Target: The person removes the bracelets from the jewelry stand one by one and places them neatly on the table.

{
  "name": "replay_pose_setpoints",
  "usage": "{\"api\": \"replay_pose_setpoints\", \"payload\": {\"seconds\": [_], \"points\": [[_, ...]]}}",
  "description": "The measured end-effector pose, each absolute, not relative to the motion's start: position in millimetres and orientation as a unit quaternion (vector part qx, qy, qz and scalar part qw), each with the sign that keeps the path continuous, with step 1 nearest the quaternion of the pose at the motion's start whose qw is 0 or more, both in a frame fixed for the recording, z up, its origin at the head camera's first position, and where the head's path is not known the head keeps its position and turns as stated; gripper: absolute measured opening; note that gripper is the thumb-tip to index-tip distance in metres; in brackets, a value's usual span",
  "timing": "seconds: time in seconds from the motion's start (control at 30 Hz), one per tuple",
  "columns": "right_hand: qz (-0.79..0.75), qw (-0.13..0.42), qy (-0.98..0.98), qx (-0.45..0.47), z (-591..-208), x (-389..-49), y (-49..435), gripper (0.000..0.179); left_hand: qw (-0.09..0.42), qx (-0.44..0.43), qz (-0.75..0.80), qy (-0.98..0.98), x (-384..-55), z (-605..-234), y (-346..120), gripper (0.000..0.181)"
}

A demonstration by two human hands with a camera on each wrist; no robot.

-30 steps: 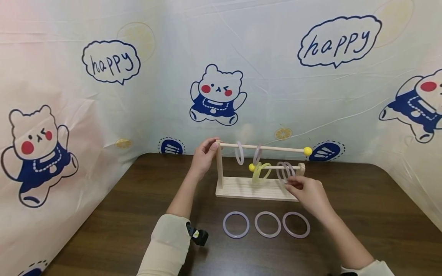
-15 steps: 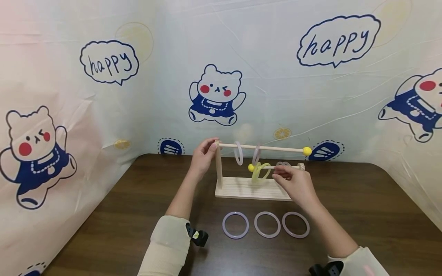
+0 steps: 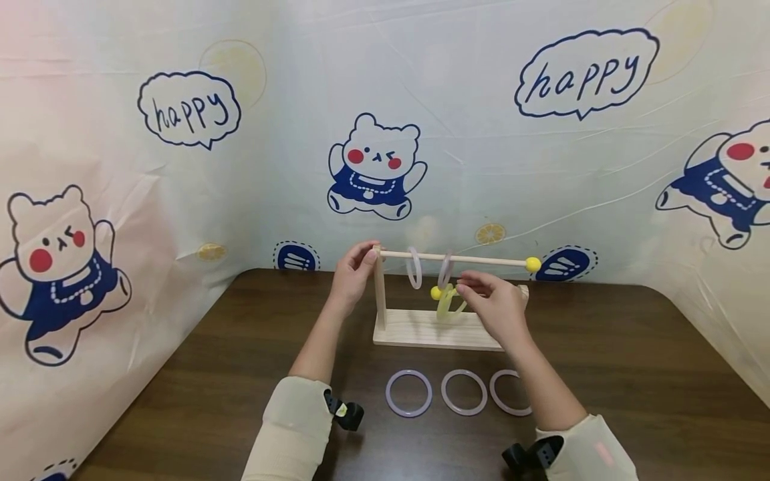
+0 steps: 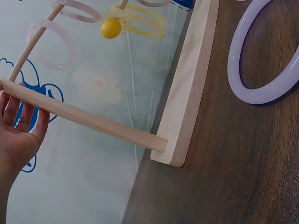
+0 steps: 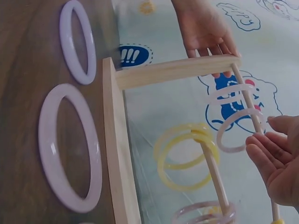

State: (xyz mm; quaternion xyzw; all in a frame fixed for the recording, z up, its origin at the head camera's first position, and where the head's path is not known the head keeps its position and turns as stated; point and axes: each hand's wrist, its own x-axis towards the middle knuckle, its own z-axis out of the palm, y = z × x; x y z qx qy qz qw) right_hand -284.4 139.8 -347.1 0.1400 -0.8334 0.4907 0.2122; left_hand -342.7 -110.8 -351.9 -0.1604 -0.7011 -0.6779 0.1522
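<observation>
A wooden rack (image 3: pixel 433 327) with two rods stands on the table. My left hand (image 3: pixel 353 277) grips the top of its left post (image 4: pixel 88 112), thumb in front and fingers behind. Two pale translucent rings, one whitish (image 3: pixel 414 269) and one lilac (image 3: pixel 445 270), hang on the upper rod (image 3: pixel 493 260). My right hand (image 3: pixel 496 307) is beside the lilac ring, thumb and fingers apart; whether a fingertip touches it I cannot tell. Yellow rings (image 5: pixel 187 158) hang on the lower rod (image 5: pixel 215 177), with pale purple rings (image 5: pixel 205 212) farther along it, hidden behind my right hand in the head view.
Three loose rings lie in front of the rack: a purple ring (image 3: pixel 409 394), a pale pink ring (image 3: pixel 464 393) and another pale ring (image 3: pixel 510 393) partly behind my right forearm. Yellow balls cap the upper rod (image 3: pixel 533 265) and lower rod. A printed curtain (image 3: pixel 385 80) hangs behind the table.
My right hand has moved left and up, from the purple rings on the lower rod to beside the lilac ring on the upper rod. The left hand keeps its grip on the post.
</observation>
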Motion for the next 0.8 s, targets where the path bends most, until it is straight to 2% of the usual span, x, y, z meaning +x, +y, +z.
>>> {"api": "replay_pose_setpoints", "payload": {"seconds": [0.33, 0.67, 0.8], "points": [[0.5, 0.16, -0.84, 0.136, -343.5, -293.8, 122.8, 0.031, 0.165, -0.16, -0.689, -0.688, -344.5, -354.4, -109.3, 0.031], [0.541, 0.177, -0.815, 0.106, -350.4, -299.1, 111.3, 0.038, 0.16, -0.155, -0.689, -0.69, -342.9, -352.2, -109.0, 0.03], [0.557, 0.187, -0.803, 0.099, -352.0, -300.0, 108.2, 0.032, 0.162, -0.157, -0.69, -0.688, -343.1, -352.5, -109.0, 0.031]]}}
